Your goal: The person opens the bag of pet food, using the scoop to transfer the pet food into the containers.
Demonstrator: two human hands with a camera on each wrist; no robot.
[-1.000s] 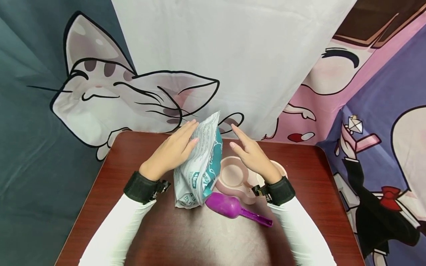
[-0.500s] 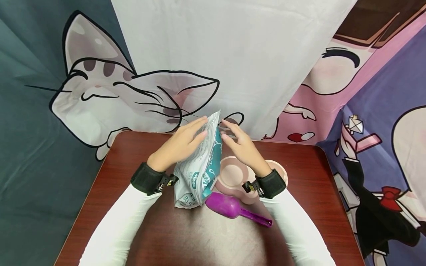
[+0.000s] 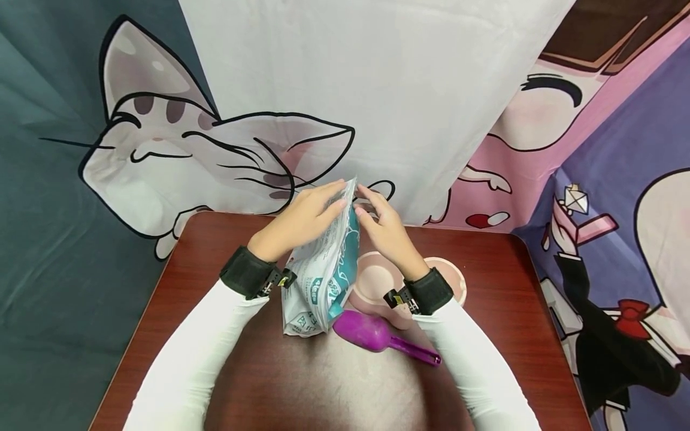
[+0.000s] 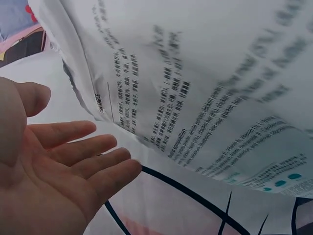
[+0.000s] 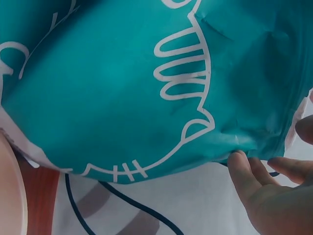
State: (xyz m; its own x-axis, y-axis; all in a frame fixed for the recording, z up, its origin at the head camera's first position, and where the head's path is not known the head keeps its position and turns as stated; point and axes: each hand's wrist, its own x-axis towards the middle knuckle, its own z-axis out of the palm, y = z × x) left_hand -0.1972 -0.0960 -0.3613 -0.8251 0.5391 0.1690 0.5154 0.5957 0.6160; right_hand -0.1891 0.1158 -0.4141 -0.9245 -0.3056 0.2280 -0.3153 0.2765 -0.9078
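Note:
A tall white and teal printed bag (image 3: 323,281) stands upright on the table. My left hand (image 3: 299,218) is at its white side near the top. The left wrist view shows that palm with fingers (image 4: 105,174) stretched out near the bag's top edge; whether they touch it I cannot tell. On the teal side is my right hand (image 3: 390,236). Its fingers (image 5: 244,178), slightly bent, appear to touch the bag's upper part in the right wrist view. A purple scoop (image 3: 366,330) lies in front of the bag, its handle pointing right.
A pale pink double bowl (image 3: 374,284) sits right of the bag, partly hidden behind my right hand and wrist. The brown wooden table (image 3: 501,335) ends at the back against a printed cloth (image 3: 409,108) with cartoon figures.
Both hands have moved inward and up toward the bag's top edge, the right one leftward and the left one rightward. The bag, scoop and bowl stay where they were.

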